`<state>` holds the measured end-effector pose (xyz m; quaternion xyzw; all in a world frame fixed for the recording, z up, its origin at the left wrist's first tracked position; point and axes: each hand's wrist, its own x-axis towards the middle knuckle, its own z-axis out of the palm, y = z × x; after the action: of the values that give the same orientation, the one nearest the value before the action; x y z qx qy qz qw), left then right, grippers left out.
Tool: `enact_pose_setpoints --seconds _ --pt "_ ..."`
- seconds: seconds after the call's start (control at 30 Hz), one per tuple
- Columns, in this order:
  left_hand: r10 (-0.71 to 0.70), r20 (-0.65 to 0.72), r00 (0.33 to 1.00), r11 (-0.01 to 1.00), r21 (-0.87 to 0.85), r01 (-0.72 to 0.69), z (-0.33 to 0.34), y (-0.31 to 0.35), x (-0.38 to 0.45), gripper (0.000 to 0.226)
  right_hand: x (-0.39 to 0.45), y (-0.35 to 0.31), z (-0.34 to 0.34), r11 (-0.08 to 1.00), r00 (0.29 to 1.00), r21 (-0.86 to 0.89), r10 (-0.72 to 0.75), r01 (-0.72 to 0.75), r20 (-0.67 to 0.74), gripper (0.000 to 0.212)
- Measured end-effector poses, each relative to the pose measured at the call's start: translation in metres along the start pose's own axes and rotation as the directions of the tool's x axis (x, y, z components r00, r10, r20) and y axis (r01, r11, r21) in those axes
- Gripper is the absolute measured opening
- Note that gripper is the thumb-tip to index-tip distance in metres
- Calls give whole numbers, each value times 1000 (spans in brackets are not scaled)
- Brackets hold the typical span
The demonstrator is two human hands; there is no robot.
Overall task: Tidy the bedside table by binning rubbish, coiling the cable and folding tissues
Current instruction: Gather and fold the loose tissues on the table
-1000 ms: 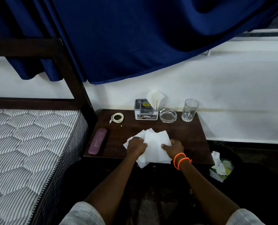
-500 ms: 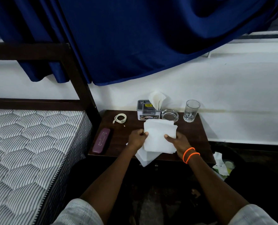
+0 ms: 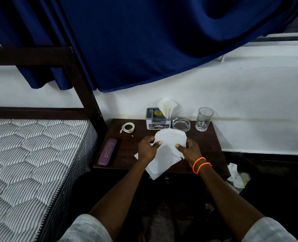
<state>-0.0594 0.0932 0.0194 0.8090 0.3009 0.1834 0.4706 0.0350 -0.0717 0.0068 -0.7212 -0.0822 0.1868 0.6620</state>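
Over the front half of the bedside table [image 3: 212,145], the left hand [image 3: 147,150] and right hand [image 3: 188,149] each pinch a side of a white tissue [image 3: 169,145] between thumb and curled fingers, its top bowed over, its lower corner hanging past the table edge, while lettering on the tissue holder [image 3: 156,119] behind is too small to read.

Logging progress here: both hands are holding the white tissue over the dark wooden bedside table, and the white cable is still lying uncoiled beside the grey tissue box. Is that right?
One detail is wrong. The head view shows the white cable already coiled, left of the grey tissue box. Left hand and right hand do hold the white tissue over the dark wooden bedside table.
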Motion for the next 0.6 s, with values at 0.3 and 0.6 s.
enact_pose_setpoints --seconds 0.3,0.6 --pt "-80 48 996 997 23 79 6 -3 2 23 4 3 0 991 998 -137 -20 11 -64 15" --pt "-422 125 898 845 -304 440 -13 -8 -1 15 21 -12 12 934 990 -344 55 -96 -127 24"
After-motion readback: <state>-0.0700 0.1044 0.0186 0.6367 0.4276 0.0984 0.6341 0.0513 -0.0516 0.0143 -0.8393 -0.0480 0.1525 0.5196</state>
